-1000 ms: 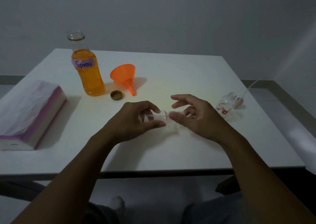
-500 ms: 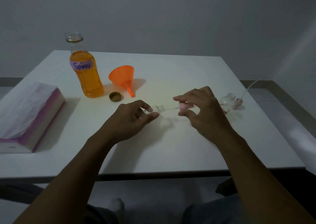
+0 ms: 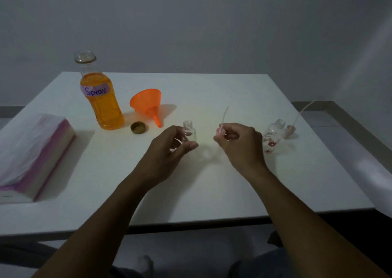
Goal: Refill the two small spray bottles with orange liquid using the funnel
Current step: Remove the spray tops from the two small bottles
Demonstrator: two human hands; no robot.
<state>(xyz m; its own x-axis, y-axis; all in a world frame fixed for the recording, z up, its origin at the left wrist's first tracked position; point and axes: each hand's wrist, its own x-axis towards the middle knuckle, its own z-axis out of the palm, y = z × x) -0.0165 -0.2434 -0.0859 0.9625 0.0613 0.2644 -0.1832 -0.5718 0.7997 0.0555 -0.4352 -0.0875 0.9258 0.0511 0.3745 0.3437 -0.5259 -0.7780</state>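
A small clear spray bottle (image 3: 189,130) stands upright with its neck open, gripped from the left by my left hand (image 3: 169,148). My right hand (image 3: 238,143) is closed on the pink spray head (image 3: 222,129), whose thin dip tube points up. The second small bottle (image 3: 272,136), clear with red flowers, stands uncapped at the right, its own spray head and tube (image 3: 290,129) lying beside it. The big bottle of orange liquid (image 3: 101,99), labelled "Spray", stands uncapped at the back left. On its side next to that bottle lies the orange funnel (image 3: 148,106).
A brown bottle cap (image 3: 139,127) lies in front of the funnel. A pack of tissues in pink and white wrapping (image 3: 31,150) sits at the table's left edge. The white table (image 3: 212,182) stands against a grey wall, with floor to its right.
The small bottle was lying sideways between both hands. My right hand has pulled the spray head and its tube out, and my left hand has turned the bottle upright.
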